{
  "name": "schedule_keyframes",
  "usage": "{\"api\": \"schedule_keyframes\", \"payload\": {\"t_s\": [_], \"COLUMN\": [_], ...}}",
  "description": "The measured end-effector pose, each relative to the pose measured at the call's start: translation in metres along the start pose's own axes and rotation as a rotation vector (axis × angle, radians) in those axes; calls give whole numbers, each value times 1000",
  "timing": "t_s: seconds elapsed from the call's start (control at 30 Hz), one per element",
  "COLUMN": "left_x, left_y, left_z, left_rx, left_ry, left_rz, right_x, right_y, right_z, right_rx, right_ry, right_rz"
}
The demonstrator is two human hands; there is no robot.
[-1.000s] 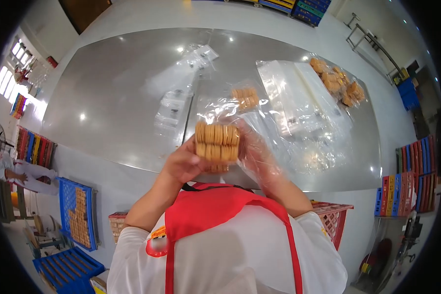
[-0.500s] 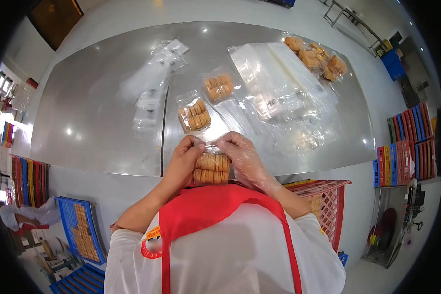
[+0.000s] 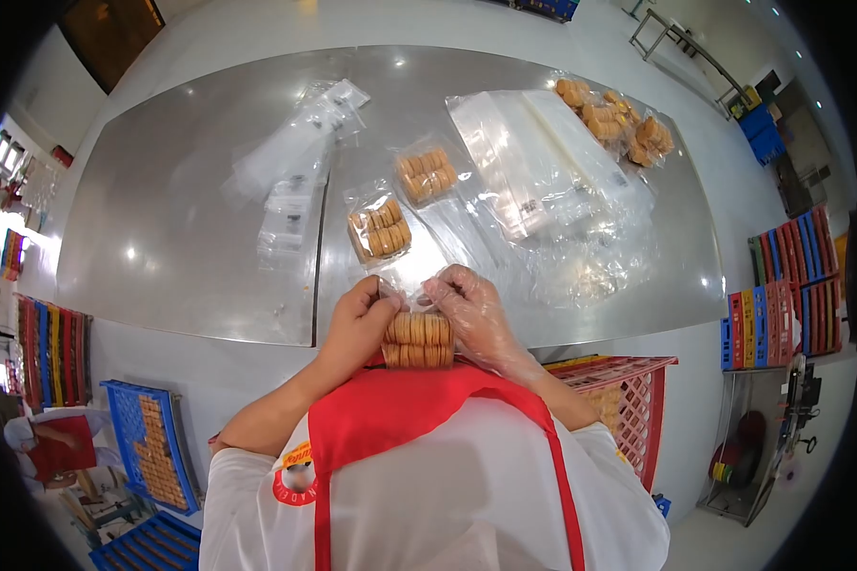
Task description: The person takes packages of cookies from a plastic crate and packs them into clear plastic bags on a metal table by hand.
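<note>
Close to the red apron, a clear bag of round biscuits (image 3: pixel 418 340) hangs at the table's front edge, its biscuits in two rows. My left hand (image 3: pixel 362 319) is bare and pinches the left side of the bag's top. The right side of that top is between the fingers of my right hand (image 3: pixel 471 309), which wears a clear plastic glove. Just beyond my hands lies one bagged pack of biscuits (image 3: pixel 379 229), with another bagged pack (image 3: pixel 427 174) behind it to the right.
Flat clear bags (image 3: pixel 295 195) lie left of centre on the metal table (image 3: pixel 181 209). A stack of larger bags (image 3: pixel 533 157) and bagged biscuits (image 3: pixel 605 119) are at right. Crates, one red (image 3: pixel 647 409), stand around. A person (image 3: pixel 62 447) is far left.
The two rows of biscuits, first held in my hands, are now in a bag hanging from my fingers near the apron. Two packs on the table show beyond my hands.
</note>
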State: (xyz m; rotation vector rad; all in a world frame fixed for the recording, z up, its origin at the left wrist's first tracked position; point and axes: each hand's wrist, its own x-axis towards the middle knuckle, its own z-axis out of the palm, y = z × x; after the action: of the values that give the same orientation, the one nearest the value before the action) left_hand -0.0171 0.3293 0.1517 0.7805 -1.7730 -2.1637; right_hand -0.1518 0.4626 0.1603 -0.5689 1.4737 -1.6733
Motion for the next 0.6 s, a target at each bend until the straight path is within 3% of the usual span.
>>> {"api": "schedule_keyframes", "payload": {"t_s": [0.07, 0.13, 0.27, 0.37, 0.47, 0.6], "left_x": [-4, -10, -10, -1, 4, 3], "left_y": [1, 12, 12, 2, -13, -10], "left_z": [0, 2, 1, -6, -8, -15], "left_rx": [-59, -221, -409, -76, -2, -286], "left_ry": [-10, 8, 47, 83, 73, -23], "left_rz": [13, -102, -211, -87, 88, -135], "right_x": [-1, -3, -8, -7, -8, -7], "right_y": [-2, -12, -16, -9, -4, 2], "right_z": [-1, -2, -3, -5, 0, 0], "right_rx": [-4, -82, 73, 95, 156, 214], "right_ry": [-54, -124, -57, -18, 4, -23], "right_rz": [61, 158, 268, 309, 308, 297]}}
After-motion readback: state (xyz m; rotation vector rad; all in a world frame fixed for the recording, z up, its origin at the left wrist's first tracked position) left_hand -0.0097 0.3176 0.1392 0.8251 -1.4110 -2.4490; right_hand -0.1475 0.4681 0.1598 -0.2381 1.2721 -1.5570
